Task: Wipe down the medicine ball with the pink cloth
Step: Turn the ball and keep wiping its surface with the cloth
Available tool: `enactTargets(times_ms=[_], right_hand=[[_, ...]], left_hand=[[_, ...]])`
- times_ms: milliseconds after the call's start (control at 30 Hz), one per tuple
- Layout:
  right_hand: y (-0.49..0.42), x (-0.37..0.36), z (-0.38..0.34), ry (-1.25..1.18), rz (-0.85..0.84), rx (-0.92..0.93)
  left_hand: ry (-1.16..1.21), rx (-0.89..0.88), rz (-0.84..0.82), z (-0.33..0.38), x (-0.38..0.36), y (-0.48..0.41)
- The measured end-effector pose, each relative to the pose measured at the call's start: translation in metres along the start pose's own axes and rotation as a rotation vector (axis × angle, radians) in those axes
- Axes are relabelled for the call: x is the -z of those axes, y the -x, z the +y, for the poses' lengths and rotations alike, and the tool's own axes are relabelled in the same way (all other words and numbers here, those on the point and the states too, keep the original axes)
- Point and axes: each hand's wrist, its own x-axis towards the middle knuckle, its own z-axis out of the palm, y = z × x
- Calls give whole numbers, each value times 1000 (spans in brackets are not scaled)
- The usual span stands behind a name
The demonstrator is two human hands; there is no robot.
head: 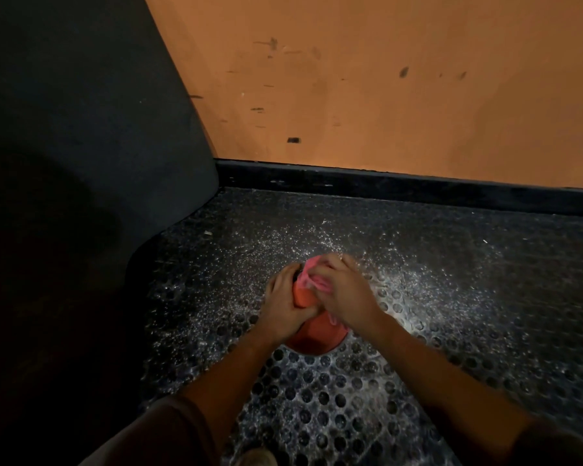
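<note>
An orange medicine ball (317, 334) sits on the dark perforated rubber floor, mostly covered by my hands. My left hand (283, 304) lies over the ball's left side, fingers wrapped around its curve, steadying it. My right hand (344, 294) presses a bunched pink cloth (313, 277) against the top of the ball; the cloth shows between and beyond my fingers. The ball's far side is hidden.
A large dark padded mat (81, 146) leans on the left. An orange wall (384, 79) with a black baseboard (384, 183) closes the far side. The perforated rubber floor (317, 398) is speckled white. A shoe tip (256, 457) shows at the bottom edge.
</note>
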Motion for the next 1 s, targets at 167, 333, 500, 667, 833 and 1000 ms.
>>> enactTargets(times_ms=[167, 333, 500, 667, 833, 1000], right_hand=[[-18, 0, 10, 5, 30, -326], [-19, -2, 21, -79, -15, -279], [-8, -5, 14, -98, 9, -272], [8, -1, 33, -267, 26, -385], [0, 0, 45, -266, 38, -494], [11, 1, 33, -203, 34, -383]], left_hand=[[-30, -22, 7, -3, -2, 0], [30, -17, 23, -11, 0, 4], [1, 1, 34, -21, 1, 5], [-40, 57, 12, -17, 6, 0], [-323, -10, -80, 6, 5, -12], [-249, 40, -15, 2, -3, -11]])
